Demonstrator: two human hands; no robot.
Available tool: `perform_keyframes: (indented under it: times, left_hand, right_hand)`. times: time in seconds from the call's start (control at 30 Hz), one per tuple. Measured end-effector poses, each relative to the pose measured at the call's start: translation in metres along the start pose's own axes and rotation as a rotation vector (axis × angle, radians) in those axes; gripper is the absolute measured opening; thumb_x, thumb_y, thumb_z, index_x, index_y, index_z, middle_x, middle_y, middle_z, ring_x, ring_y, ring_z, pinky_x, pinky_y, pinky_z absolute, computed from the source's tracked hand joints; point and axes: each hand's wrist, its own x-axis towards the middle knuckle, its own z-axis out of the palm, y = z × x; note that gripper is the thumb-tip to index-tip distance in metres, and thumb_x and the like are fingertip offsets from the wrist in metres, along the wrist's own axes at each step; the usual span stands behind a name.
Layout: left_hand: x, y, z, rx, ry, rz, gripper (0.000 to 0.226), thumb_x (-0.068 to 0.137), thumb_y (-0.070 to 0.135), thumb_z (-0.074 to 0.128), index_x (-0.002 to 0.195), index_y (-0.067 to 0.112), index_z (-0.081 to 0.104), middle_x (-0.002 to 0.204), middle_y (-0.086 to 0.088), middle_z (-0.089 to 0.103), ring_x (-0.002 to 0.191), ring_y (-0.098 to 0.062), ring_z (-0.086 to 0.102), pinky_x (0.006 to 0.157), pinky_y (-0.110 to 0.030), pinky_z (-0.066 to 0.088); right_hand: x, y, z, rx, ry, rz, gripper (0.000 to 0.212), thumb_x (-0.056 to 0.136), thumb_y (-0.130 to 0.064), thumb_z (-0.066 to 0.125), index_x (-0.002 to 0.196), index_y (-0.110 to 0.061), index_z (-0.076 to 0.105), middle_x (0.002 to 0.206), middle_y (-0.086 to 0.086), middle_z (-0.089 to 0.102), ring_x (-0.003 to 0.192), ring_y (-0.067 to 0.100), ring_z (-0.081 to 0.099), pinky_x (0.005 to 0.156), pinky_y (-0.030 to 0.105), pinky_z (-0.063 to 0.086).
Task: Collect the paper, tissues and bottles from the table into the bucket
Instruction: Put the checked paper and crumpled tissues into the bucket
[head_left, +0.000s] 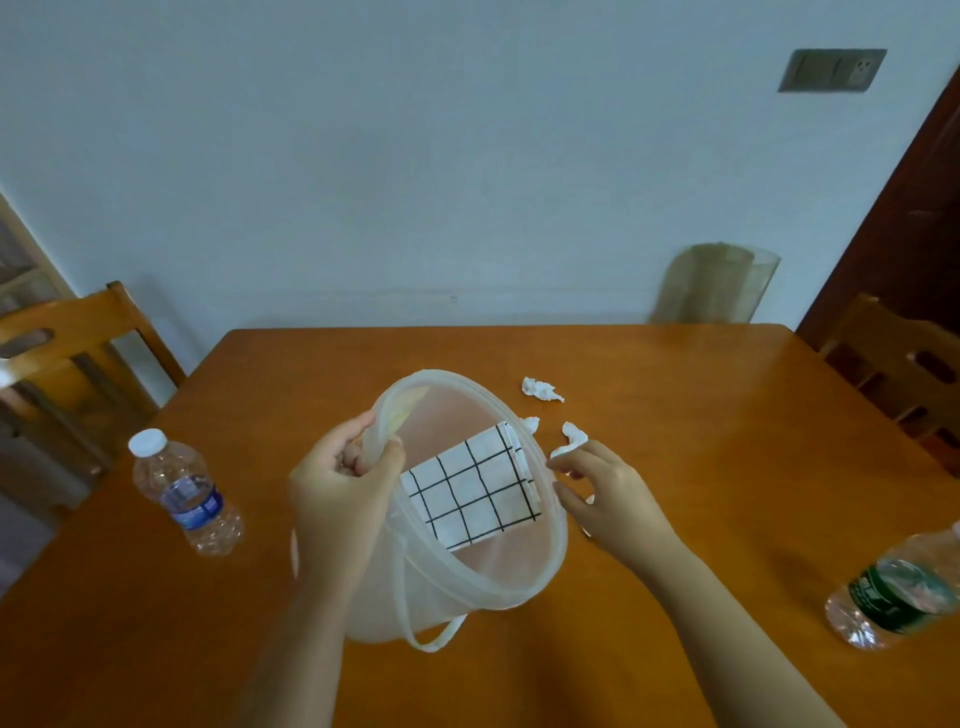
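A translucent white bucket (558, 530) is tilted with its mouth toward me above the middle of the wooden table (727, 467). My left hand (340, 493) is shut on its left rim. Inside lies a white sheet of paper with a black grid (467, 493). My right hand (608, 493) is just right of the bucket, fingers apart, with its fingertips touching a crumpled tissue (573, 435). Another crumpled tissue (541, 388) lies farther back, and a small white scrap (531, 423) shows behind the rim. A blue-labelled plastic bottle (187, 493) stands at the left. A green-labelled bottle (898, 592) is at the right edge.
Wooden chairs stand at the table's left (67, 343) and right (904, 364). A translucent rolled sheet (717, 286) leans against the wall behind the table's far edge. The bucket's handle (431, 636) hangs down toward me.
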Motion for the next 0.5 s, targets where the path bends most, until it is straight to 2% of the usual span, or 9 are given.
perform_keyframes:
  times: [0.17,0.23,0.3,0.33,0.4,0.5]
  left_hand:
    - [0.008,-0.004,0.015,0.083,0.016,0.028,0.033,0.074,0.02,0.069,0.102,0.035,0.059,0.065,-0.018,0.058,0.05,-0.014,0.045,0.044,-0.026,0.044]
    - [0.012,-0.006,0.021,0.113,0.028,0.006,0.032,0.074,0.022,0.068,0.104,0.032,0.061,0.064,-0.011,0.058,0.052,-0.009,0.047,0.044,-0.023,0.043]
    - [0.016,-0.008,0.03,0.138,0.043,-0.013,0.032,0.074,0.024,0.068,0.106,0.029,0.062,0.064,-0.002,0.057,0.054,-0.004,0.049,0.043,-0.016,0.043]
    - [0.017,-0.008,0.034,0.148,0.044,-0.01,0.032,0.075,0.023,0.068,0.105,0.03,0.061,0.064,-0.002,0.057,0.054,-0.003,0.049,0.041,-0.016,0.043]
    - [0.019,-0.007,0.042,0.16,0.039,0.001,0.031,0.075,0.021,0.067,0.105,0.03,0.06,0.063,-0.006,0.056,0.053,-0.001,0.047,0.043,-0.017,0.044]
    - [0.022,-0.007,0.054,0.188,0.047,-0.018,0.033,0.075,0.021,0.067,0.105,0.032,0.06,0.064,-0.002,0.056,0.054,-0.001,0.048,0.046,-0.022,0.048]
  right_hand:
    - [0.003,0.067,0.011,-0.08,-0.013,0.208,0.023,0.083,-0.017,0.059,0.106,-0.021,0.061,0.099,-0.006,0.054,0.088,0.007,0.05,0.065,0.016,0.039]
    - [0.004,0.093,0.017,-0.082,-0.02,0.281,0.023,0.083,-0.019,0.059,0.106,-0.02,0.061,0.102,-0.002,0.056,0.085,0.008,0.05,0.059,0.015,0.036]
    - [0.006,0.117,0.024,-0.079,-0.037,0.327,0.024,0.083,-0.02,0.06,0.107,-0.018,0.061,0.105,0.001,0.058,0.084,0.009,0.05,0.059,0.017,0.037]
    - [0.007,0.127,0.029,-0.073,-0.048,0.343,0.025,0.083,-0.02,0.06,0.108,-0.018,0.06,0.106,0.003,0.058,0.084,0.011,0.051,0.06,0.019,0.04]
    - [0.009,0.145,0.038,-0.055,-0.077,0.382,0.028,0.083,-0.022,0.06,0.111,-0.018,0.059,0.108,0.005,0.058,0.085,0.012,0.051,0.062,0.023,0.041]
    - [0.011,0.166,0.054,-0.04,-0.166,0.451,0.033,0.083,-0.023,0.059,0.116,-0.018,0.056,0.114,0.007,0.054,0.089,0.015,0.052,0.061,0.023,0.039]
